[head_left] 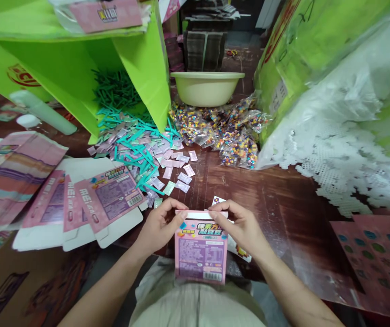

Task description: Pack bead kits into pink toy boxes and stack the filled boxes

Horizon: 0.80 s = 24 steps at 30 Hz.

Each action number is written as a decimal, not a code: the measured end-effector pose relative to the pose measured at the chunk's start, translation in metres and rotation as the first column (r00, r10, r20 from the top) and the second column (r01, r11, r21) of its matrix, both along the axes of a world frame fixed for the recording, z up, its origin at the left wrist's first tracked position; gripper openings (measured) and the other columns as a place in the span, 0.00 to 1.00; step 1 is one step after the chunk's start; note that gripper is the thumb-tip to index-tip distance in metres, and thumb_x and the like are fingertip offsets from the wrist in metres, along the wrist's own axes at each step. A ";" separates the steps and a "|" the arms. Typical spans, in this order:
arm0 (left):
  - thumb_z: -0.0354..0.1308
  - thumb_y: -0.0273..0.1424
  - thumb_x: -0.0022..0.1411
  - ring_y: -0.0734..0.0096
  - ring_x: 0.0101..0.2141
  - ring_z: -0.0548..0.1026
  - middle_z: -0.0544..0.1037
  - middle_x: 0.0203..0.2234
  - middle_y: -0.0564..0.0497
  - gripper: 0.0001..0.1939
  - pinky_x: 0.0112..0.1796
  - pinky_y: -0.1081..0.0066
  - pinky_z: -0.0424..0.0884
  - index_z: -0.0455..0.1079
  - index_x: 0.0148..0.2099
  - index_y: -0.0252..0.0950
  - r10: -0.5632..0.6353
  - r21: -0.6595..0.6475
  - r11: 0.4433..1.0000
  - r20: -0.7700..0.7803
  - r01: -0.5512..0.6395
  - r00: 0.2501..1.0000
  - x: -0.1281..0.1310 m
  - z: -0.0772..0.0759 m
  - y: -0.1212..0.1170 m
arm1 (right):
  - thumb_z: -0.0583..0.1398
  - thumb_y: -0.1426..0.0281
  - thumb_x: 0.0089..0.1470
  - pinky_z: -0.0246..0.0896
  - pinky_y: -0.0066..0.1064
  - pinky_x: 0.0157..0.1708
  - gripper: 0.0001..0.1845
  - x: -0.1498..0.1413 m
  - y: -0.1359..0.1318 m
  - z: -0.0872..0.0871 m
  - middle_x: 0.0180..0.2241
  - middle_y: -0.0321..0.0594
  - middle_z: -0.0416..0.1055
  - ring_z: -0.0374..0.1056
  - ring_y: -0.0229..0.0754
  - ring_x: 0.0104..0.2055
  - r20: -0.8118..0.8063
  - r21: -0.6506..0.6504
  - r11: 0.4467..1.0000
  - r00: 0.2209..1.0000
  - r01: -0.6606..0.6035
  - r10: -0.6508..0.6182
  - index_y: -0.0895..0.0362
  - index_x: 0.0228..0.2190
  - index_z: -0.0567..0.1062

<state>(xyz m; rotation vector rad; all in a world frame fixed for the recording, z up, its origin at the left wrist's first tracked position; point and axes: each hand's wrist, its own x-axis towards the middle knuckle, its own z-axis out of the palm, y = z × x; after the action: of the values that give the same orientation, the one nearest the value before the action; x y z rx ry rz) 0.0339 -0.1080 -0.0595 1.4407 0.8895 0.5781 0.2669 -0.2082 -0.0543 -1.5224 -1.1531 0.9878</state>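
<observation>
A pink and purple printed cardboard box (201, 254) is upright in front of my body, its back label and barcode facing me. My left hand (162, 225) pinches the upper left corner, thumb on the near face. At the upper right corner, my right hand (239, 222) grips the same box, thumb along the top edge. A white flap (198, 215) shows folded at the top between both thumbs. Partly hidden behind the box and my right hand lies a white printed sheet (243, 252) with a pixel pattern.
Flattened boxes (113, 200) fan out at left. Small sachets (181, 181) and teal plastic sticks (137, 159) spill from a green bin (143, 68). Bags of colourful beads (239, 147) lie before a cream basin (208, 88). White pegboards (345, 181) and pink sheets (375, 250) are at right.
</observation>
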 end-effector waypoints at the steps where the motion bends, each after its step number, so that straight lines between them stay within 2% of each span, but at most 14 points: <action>1: 0.64 0.42 0.70 0.66 0.44 0.79 0.81 0.44 0.47 0.12 0.44 0.70 0.75 0.75 0.43 0.38 -0.019 0.004 1.000 0.006 0.019 1.000 -0.001 -0.001 0.000 | 0.67 0.57 0.63 0.69 0.29 0.35 0.14 0.000 0.000 0.000 0.37 0.40 0.81 0.76 0.40 0.36 -0.006 -0.019 1.000 1.000 -0.004 0.004 0.55 0.37 0.82; 5: 0.68 0.38 0.67 0.61 0.53 0.78 0.79 0.53 0.45 0.13 0.54 0.63 0.73 0.77 0.51 0.41 -0.109 0.123 0.986 -0.016 0.111 0.994 -0.011 -0.009 -0.008 | 0.65 0.56 0.65 0.72 0.35 0.48 0.16 0.007 -0.006 0.004 0.45 0.44 0.82 0.78 0.45 0.47 -0.032 -0.032 0.989 0.989 -0.145 0.144 0.54 0.35 0.83; 7: 0.68 0.35 0.66 0.61 0.53 0.78 0.80 0.52 0.46 0.11 0.55 0.62 0.73 0.79 0.50 0.42 -0.076 0.225 0.971 -0.051 0.086 0.996 -0.017 -0.010 -0.013 | 0.60 0.54 0.69 0.69 0.41 0.57 0.19 0.017 -0.010 0.007 0.53 0.47 0.79 0.74 0.49 0.58 0.025 -0.007 0.964 0.963 -0.267 0.267 0.53 0.39 0.85; 8: 0.68 0.35 0.66 0.61 0.51 0.79 0.81 0.51 0.46 0.07 0.54 0.61 0.74 0.79 0.46 0.42 -0.020 0.256 0.966 -0.054 0.033 0.998 -0.021 -0.010 -0.014 | 0.58 0.54 0.71 0.67 0.44 0.60 0.20 0.024 -0.010 0.007 0.57 0.48 0.76 0.71 0.51 0.62 0.086 0.008 0.952 0.949 -0.306 0.305 0.53 0.44 0.85; 10: 0.69 0.37 0.64 0.60 0.48 0.80 0.81 0.49 0.45 0.07 0.49 0.62 0.78 0.79 0.38 0.39 0.186 0.255 0.951 -0.023 -0.174 0.982 -0.031 -0.008 -0.014 | 0.56 0.53 0.72 0.62 0.48 0.65 0.23 0.038 -0.009 0.004 0.64 0.50 0.69 0.64 0.53 0.68 0.259 0.025 0.955 0.925 -0.295 0.279 0.52 0.55 0.80; 11: 0.70 0.39 0.63 0.59 0.47 0.80 0.81 0.49 0.45 0.10 0.45 0.63 0.79 0.78 0.37 0.38 0.328 0.221 0.922 -0.014 -0.317 0.945 -0.038 -0.008 -0.012 | 0.57 0.53 0.71 0.61 0.50 0.66 0.25 0.046 -0.008 0.001 0.65 0.52 0.67 0.63 0.53 0.68 0.360 0.009 0.968 0.904 -0.251 0.231 0.52 0.59 0.76; 13: 0.72 0.44 0.59 0.59 0.43 0.81 0.82 0.47 0.45 0.17 0.36 0.66 0.80 0.77 0.41 0.37 0.587 0.132 0.807 -0.066 -0.576 0.807 -0.056 -0.011 -0.012 | 0.63 0.53 0.66 0.62 0.52 0.64 0.29 0.056 -0.005 -0.008 0.60 0.53 0.69 0.66 0.56 0.63 0.554 -0.100 0.982 0.811 -0.159 0.187 0.55 0.61 0.73; 15: 0.72 0.49 0.57 0.60 0.37 0.80 0.82 0.43 0.45 0.25 0.31 0.67 0.79 0.75 0.48 0.38 0.681 0.090 0.730 -0.193 -0.678 0.707 -0.078 -0.023 -0.018 | 0.71 0.54 0.58 0.65 0.52 0.60 0.31 0.058 -0.001 -0.017 0.54 0.52 0.72 0.68 0.58 0.58 0.685 -0.283 0.952 0.670 -0.120 0.288 0.57 0.56 0.75; 16: 0.70 0.51 0.58 0.60 0.36 0.80 0.82 0.41 0.46 0.27 0.32 0.65 0.79 0.74 0.51 0.38 0.667 0.099 0.739 -0.247 -0.666 0.703 -0.090 -0.032 -0.025 | 0.73 0.55 0.54 0.66 0.52 0.58 0.32 0.055 0.000 -0.020 0.53 0.51 0.73 0.68 0.59 0.56 0.711 -0.369 0.922 0.603 -0.117 0.362 0.58 0.54 0.76; 18: 0.68 0.53 0.60 0.54 0.40 0.80 0.81 0.42 0.43 0.28 0.41 0.56 0.81 0.72 0.52 0.38 0.584 0.224 0.812 -0.307 -0.539 0.752 -0.112 -0.051 -0.042 | 0.75 0.55 0.51 0.65 0.51 0.57 0.32 0.045 0.003 -0.025 0.53 0.51 0.73 0.67 0.60 0.56 0.715 -0.490 0.863 0.508 -0.124 0.480 0.58 0.51 0.76; 19: 0.67 0.52 0.60 0.48 0.46 0.79 0.80 0.47 0.40 0.29 0.48 0.48 0.79 0.72 0.54 0.38 0.542 0.360 0.830 -0.340 -0.426 0.769 -0.122 -0.058 -0.051 | 0.75 0.56 0.51 0.64 0.51 0.57 0.31 0.039 0.004 -0.027 0.53 0.51 0.73 0.67 0.60 0.56 0.704 -0.528 0.840 0.487 -0.128 0.516 0.59 0.51 0.76; 20: 0.67 0.52 0.60 0.42 0.53 0.77 0.77 0.52 0.38 0.30 0.55 0.41 0.74 0.72 0.56 0.38 0.497 0.497 0.821 -0.379 -0.282 0.781 -0.129 -0.063 -0.059 | 0.75 0.57 0.52 0.63 0.51 0.57 0.30 0.034 0.005 -0.028 0.53 0.51 0.73 0.66 0.60 0.56 0.687 -0.557 0.820 0.480 -0.133 0.545 0.59 0.51 0.76; 22: 0.68 0.51 0.61 0.35 0.65 0.66 0.69 0.64 0.36 0.35 0.64 0.34 0.61 0.69 0.64 0.41 0.390 0.686 0.724 -0.493 0.071 0.778 -0.135 -0.064 -0.066 | 0.73 0.59 0.56 0.62 0.49 0.56 0.27 0.027 0.007 -0.030 0.52 0.51 0.74 0.66 0.59 0.56 0.646 -0.597 0.788 0.491 -0.153 0.584 0.60 0.51 0.76; 24: 0.70 0.50 0.61 0.35 0.71 0.57 0.61 0.71 0.37 0.42 0.68 0.34 0.52 0.61 0.72 0.45 0.231 0.693 0.621 -0.609 0.367 0.759 -0.126 -0.055 -0.059 | 0.71 0.62 0.59 0.62 0.45 0.54 0.19 0.027 0.009 -0.030 0.50 0.48 0.75 0.68 0.56 0.54 0.605 -0.618 0.760 0.495 -0.201 0.623 0.59 0.48 0.79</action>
<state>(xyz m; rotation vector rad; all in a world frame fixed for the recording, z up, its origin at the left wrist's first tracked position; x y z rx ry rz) -0.0921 -0.1673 -0.1145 2.6118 1.1764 0.3946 0.2934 -0.1990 -0.0844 -2.2614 -2.1476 0.9665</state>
